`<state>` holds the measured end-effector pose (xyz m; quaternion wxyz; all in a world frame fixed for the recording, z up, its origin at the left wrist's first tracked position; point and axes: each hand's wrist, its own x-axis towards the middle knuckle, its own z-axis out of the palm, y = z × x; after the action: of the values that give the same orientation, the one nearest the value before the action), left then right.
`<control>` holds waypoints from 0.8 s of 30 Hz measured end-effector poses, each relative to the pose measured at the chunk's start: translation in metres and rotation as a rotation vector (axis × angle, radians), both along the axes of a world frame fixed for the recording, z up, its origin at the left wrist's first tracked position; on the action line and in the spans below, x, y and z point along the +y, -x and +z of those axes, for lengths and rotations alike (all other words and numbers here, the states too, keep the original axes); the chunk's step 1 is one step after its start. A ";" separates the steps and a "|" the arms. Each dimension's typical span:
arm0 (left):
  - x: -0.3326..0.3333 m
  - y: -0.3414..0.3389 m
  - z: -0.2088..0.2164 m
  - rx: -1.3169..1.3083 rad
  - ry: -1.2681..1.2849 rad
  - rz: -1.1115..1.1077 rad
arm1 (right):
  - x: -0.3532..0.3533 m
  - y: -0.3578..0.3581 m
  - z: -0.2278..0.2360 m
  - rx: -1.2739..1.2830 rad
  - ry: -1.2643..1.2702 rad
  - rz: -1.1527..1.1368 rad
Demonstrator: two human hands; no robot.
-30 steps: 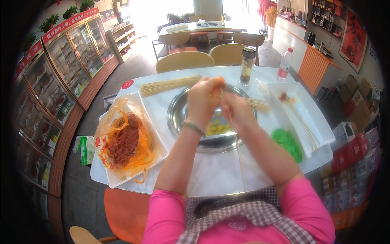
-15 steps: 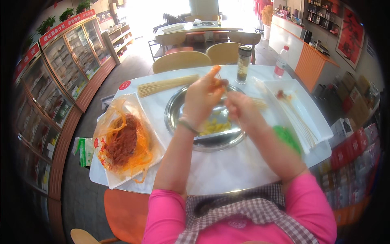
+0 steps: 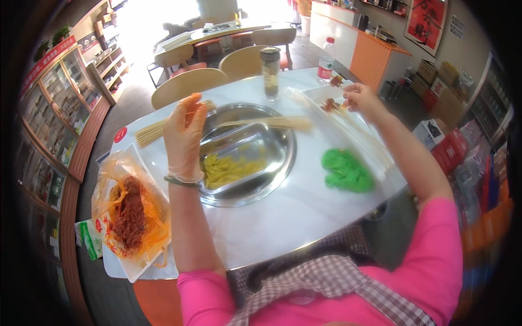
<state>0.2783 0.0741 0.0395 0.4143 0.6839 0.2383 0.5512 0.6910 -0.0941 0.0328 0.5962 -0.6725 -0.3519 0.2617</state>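
My right hand [image 3: 365, 102] pinches a skewer with brownish-red meat [image 3: 337, 81] at its tip, above the far end of a white tray [image 3: 312, 95]. Finished-looking meat skewers [image 3: 356, 125] lie in that tray. My left hand [image 3: 186, 136], in a clear plastic glove with orange-stained fingertips, is raised beside a round steel basin [image 3: 291, 157]; its fingers are curved and apart. A rectangular steel pan [image 3: 260, 130] in the basin holds yellow-green pieces [image 3: 231, 169]. Bare bamboo skewers [image 3: 272, 123] lie across the pan's far side.
Red marinated meat [image 3: 129, 214] fills an orange-stained plastic bag on a white tray at left. More skewers [image 3: 151, 132] lie behind my left hand. A green bundle [image 3: 347, 170], a dark-lidded jar [image 3: 270, 76] and a water bottle [image 3: 326, 61] stand or lie on the table.
My hands have parted from over the basin. The right carried a meat skewer right to the white tray; the left moved left. The view has shifted right, uncovering the pan and green bundle.
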 end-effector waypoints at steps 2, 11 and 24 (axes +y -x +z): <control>0.001 0.002 -0.003 0.051 -0.052 0.032 | -0.004 -0.024 -0.007 -0.122 0.104 -0.074; 0.006 -0.006 -0.011 0.149 -0.130 0.011 | 0.024 -0.115 -0.095 -0.430 0.213 -0.226; 0.008 -0.002 -0.003 0.140 -0.205 0.093 | 0.031 -0.092 -0.096 -0.873 0.256 -0.335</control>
<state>0.2802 0.0822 0.0367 0.2986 0.7476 0.2404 0.5423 0.7827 -0.0636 -0.0634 0.3394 -0.8348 -0.4210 -0.1033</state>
